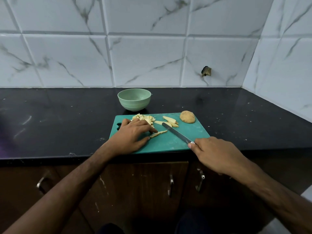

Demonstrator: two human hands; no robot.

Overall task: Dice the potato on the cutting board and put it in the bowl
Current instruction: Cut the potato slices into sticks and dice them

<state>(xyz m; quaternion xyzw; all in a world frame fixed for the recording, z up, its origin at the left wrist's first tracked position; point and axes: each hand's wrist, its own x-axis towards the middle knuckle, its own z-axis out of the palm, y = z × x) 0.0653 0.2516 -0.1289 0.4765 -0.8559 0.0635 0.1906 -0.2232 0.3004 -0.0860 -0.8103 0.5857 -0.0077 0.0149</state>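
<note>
On the green cutting board [170,141] lies a pile of diced potato [144,118] at the back left. Several potato strips [170,123] lie in the middle, and an unpeeled potato half [187,117] sits at the back right. My left hand [133,134] rests on the board, its fingertips pressing a short row of potato sticks [158,133]. My right hand [214,154] grips the handle of a knife [175,133], whose blade points toward the strips. The pale green bowl [134,101] stands behind the board and looks empty.
The black countertop [59,122] runs along a white marble-tiled wall, which turns a corner at the right. The counter's front edge lies just below the board. Brown cabinet doors with metal handles [171,184] are underneath.
</note>
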